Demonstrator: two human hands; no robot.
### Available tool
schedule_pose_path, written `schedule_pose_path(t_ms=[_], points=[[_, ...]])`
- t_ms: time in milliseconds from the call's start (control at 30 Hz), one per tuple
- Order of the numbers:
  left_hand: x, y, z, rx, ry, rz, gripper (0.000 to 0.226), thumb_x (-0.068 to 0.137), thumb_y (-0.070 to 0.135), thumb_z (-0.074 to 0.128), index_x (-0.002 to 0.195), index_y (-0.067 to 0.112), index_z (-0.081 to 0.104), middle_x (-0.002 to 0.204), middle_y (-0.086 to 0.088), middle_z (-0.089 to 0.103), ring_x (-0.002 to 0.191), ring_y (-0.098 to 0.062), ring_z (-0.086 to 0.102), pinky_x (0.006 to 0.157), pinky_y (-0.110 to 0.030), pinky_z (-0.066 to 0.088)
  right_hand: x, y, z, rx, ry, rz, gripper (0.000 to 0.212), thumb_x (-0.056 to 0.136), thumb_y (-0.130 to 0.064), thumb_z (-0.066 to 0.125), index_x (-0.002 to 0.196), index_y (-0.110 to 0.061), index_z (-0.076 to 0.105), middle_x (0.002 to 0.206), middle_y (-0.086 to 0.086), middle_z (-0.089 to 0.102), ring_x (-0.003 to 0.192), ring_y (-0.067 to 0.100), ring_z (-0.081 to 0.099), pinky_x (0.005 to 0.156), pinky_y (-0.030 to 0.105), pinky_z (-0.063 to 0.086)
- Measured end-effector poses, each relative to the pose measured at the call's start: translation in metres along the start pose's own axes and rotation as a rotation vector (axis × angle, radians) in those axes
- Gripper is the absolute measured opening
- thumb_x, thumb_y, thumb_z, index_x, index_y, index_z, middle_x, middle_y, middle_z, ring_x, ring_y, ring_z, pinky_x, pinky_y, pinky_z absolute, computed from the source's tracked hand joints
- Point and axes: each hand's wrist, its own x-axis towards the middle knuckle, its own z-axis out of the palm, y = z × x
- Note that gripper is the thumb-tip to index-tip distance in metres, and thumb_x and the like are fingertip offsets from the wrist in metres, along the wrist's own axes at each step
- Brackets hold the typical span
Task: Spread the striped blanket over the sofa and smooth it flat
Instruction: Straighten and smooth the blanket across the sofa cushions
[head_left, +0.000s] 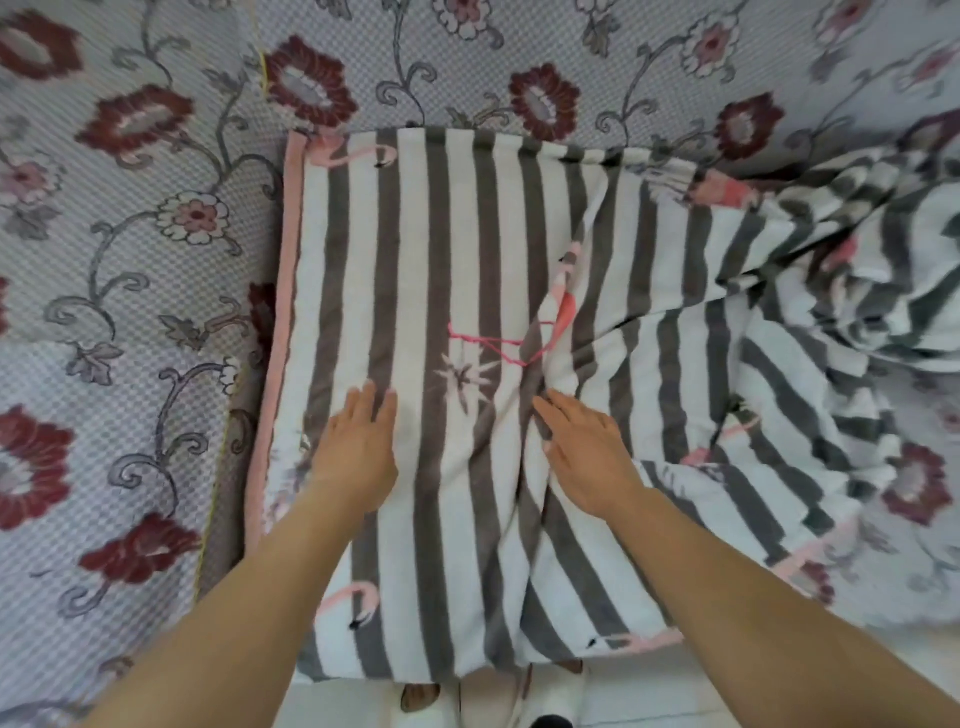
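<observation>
Flowered sofa (156, 218) carries the striped blanket (415, 249), flat at left, bunched at far right. Left hand (356, 447) and right hand (584, 457) press flat-fingered, gripping nothing. Soft, light cloth; I'd pull its crumpled right edge.

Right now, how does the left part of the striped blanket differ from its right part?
The left part of the striped blanket lies nearly flat, with straight stripes; the right part is bunched into folds, with bent stripes. The left part ends in a straight pink border; the right part has a ragged outline that leaves the floral sofa cover showing. Both hands, left hand and right hand, press flat on the left part. Both parts share grey and white stripes with pink flamingos.
</observation>
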Motion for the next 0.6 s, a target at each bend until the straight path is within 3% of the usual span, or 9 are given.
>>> schedule_pose_path(t_ms=[67, 233, 333, 600], points=[[-0.005, 0.043, -0.011, -0.074, -0.019, 0.144, 0.060, 0.093, 0.007, 0.037, 0.150, 0.013, 0.019, 0.160, -0.007, 0.009, 0.148, -0.025, 0.005, 0.118, -0.037, 0.019, -0.015, 0.022, -0.013, 0.025, -0.006, 0.070, 0.055, 0.098, -0.020, 0.037, 0.150, -0.023, 0.021, 0.158, 0.000, 0.021, 0.144, 0.020, 0.022, 0.115, 0.040, 0.020], [-0.018, 0.146, -0.025, -0.225, -0.062, 0.317, 0.054, 0.093, 0.007, 0.036, 0.145, 0.020, 0.033, 0.155, 0.001, 0.027, 0.140, -0.020, 0.031, 0.110, -0.031, 0.032, -0.056, 0.081, -0.045, 0.024, -0.013, 0.215, 0.052, 0.096, -0.019, 0.039, 0.147, -0.021, 0.027, 0.152, 0.001, 0.032, 0.137, 0.021, 0.033, 0.109, 0.038, 0.026], [-0.020, 0.204, -0.026, -0.211, -0.135, 0.397, 0.052, 0.094, 0.009, 0.037, 0.145, 0.020, 0.034, 0.155, 0.001, 0.028, 0.140, -0.019, 0.031, 0.112, -0.030, 0.029, -0.080, 0.128, -0.062, 0.034, 0.003, 0.309, 0.051, 0.094, -0.017, 0.041, 0.144, -0.022, 0.032, 0.148, 0.000, 0.038, 0.133, 0.023, 0.038, 0.105, 0.039, 0.029], [0.003, 0.362, -0.034, -0.209, -0.199, 0.376, 0.052, 0.094, 0.008, 0.041, 0.144, 0.021, 0.036, 0.150, -0.002, 0.038, 0.133, -0.023, 0.041, 0.107, -0.029, 0.033, -0.117, 0.276, -0.108, 0.127, 0.033, 0.424, 0.049, 0.097, -0.021, 0.040, 0.145, -0.022, 0.029, 0.149, 0.000, 0.035, 0.133, 0.025, 0.037, 0.107, 0.044, 0.027]])
